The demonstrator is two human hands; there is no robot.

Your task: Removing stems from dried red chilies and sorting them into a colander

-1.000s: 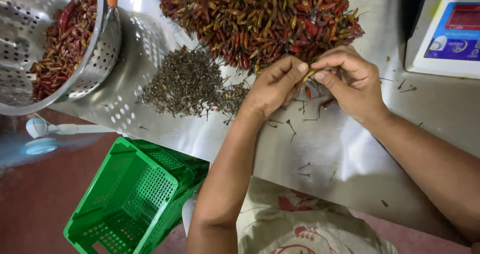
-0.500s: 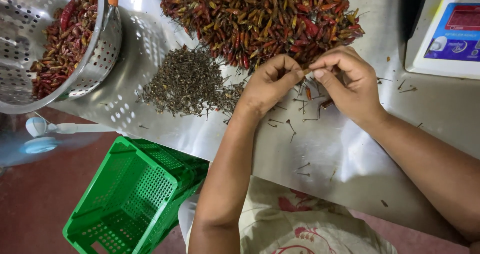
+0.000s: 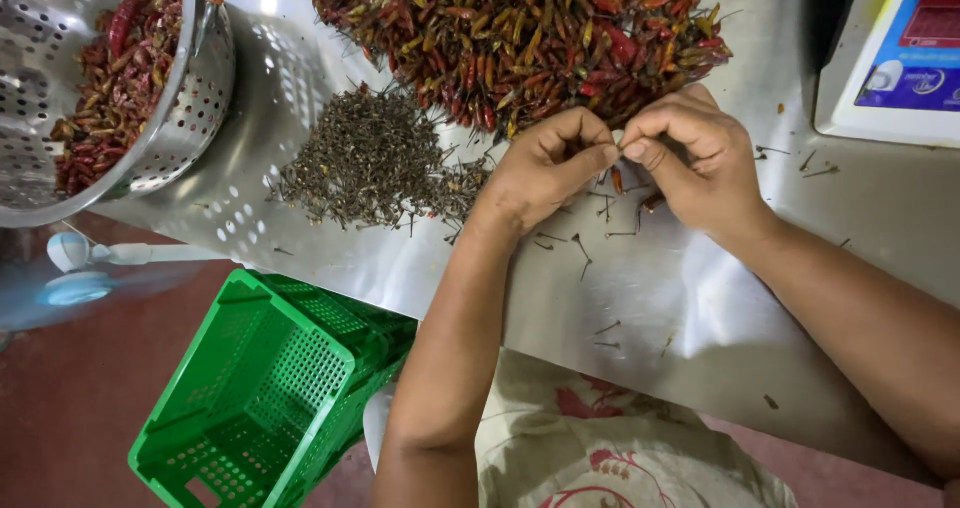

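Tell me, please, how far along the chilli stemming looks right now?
Done: a stem pile lies on the table, and the colander holds chillies. In hand: the left hand and right hand pinch something small together, too hidden to identify. Left: the big chilli heap beyond them.

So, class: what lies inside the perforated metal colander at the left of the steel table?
Inside the perforated metal colander lies a heap of red dried chillies against its right wall. The rest of its holed bottom shows bare. What lies beneath the heap is covered.
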